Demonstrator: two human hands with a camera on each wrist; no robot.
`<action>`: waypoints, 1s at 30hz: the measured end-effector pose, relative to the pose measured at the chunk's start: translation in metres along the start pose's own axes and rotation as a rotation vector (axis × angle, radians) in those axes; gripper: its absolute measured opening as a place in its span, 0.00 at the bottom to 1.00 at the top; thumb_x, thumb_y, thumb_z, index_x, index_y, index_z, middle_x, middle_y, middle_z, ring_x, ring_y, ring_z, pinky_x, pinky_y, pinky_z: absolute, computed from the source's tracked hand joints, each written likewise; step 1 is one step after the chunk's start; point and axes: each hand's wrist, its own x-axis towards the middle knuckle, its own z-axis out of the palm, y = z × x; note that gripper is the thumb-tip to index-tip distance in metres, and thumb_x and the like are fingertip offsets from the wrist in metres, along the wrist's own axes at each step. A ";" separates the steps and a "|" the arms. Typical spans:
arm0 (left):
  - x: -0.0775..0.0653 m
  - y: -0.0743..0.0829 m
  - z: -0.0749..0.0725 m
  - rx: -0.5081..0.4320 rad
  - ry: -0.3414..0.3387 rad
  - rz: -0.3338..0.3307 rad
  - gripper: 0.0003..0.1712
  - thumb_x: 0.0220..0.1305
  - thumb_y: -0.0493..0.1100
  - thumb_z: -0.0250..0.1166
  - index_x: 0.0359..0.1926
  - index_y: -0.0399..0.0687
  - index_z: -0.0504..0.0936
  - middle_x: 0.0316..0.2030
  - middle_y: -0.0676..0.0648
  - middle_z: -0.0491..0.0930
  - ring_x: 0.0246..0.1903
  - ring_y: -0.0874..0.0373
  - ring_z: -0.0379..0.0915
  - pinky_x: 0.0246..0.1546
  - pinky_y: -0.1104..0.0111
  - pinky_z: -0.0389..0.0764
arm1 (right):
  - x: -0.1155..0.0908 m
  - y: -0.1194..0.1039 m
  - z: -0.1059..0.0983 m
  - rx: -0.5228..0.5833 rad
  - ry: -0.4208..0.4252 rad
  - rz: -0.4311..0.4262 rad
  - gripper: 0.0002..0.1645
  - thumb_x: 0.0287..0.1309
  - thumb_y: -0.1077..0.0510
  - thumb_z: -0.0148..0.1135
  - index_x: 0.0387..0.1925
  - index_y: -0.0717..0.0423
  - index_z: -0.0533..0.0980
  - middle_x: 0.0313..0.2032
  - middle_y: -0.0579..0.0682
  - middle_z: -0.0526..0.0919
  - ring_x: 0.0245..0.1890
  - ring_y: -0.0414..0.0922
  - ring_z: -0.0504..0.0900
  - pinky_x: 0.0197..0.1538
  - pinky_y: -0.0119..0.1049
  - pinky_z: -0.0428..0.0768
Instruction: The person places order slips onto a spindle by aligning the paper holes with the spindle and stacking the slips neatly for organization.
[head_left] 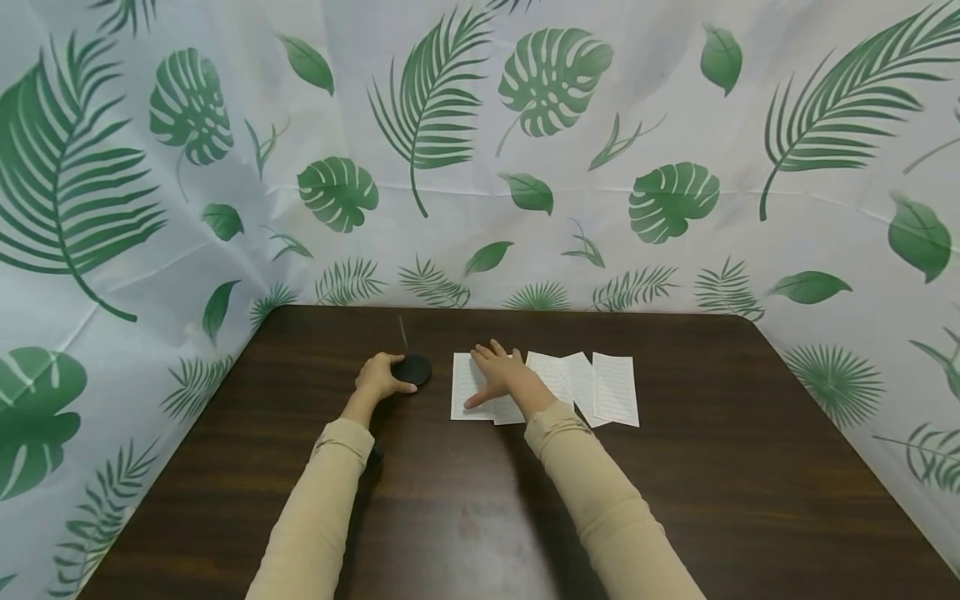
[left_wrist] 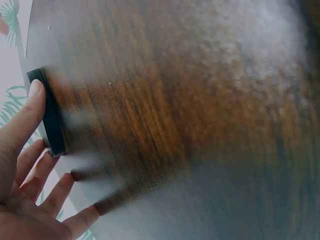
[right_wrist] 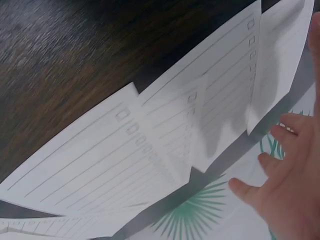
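My left hand (head_left: 378, 377) grips the edge of a receipt spike (head_left: 413, 370), which has a round black base and a thin rod standing up from it. In the left wrist view the thumb lies on the base's (left_wrist: 52, 117) rim, with the fingers around its far side. My right hand (head_left: 504, 372) hovers over a row of white lined paper slips (head_left: 617, 389), its fingers spread and holding nothing. Whether a fingertip touches the paper I cannot tell. The slips (right_wrist: 95, 160) overlap one another and carry small printed checkboxes along one edge.
Under everything is a dark brown wooden table (head_left: 750, 475) with rounded far corners. A white curtain (head_left: 465, 142) printed with green leaves hangs behind it and along both sides.
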 end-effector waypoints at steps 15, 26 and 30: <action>0.003 -0.004 0.001 -0.012 -0.004 0.011 0.42 0.49 0.49 0.74 0.65 0.48 0.69 0.65 0.37 0.65 0.62 0.38 0.63 0.56 0.42 0.72 | 0.004 -0.013 0.005 -0.029 -0.048 0.085 0.57 0.40 0.37 0.72 0.68 0.59 0.60 0.71 0.53 0.56 0.74 0.56 0.42 0.71 0.63 0.50; 0.002 -0.003 -0.003 -0.011 -0.008 0.009 0.42 0.50 0.49 0.74 0.65 0.47 0.68 0.66 0.37 0.65 0.62 0.38 0.63 0.56 0.43 0.72 | 0.008 -0.022 0.006 -0.079 0.078 0.066 0.48 0.40 0.40 0.73 0.61 0.57 0.68 0.63 0.56 0.69 0.66 0.59 0.61 0.65 0.59 0.65; 0.003 -0.004 -0.001 -0.015 -0.014 0.007 0.42 0.50 0.49 0.74 0.66 0.48 0.68 0.66 0.37 0.64 0.62 0.38 0.63 0.57 0.43 0.71 | 0.007 -0.025 0.007 -0.074 0.120 0.080 0.43 0.39 0.42 0.75 0.55 0.56 0.69 0.55 0.59 0.71 0.54 0.60 0.71 0.55 0.54 0.75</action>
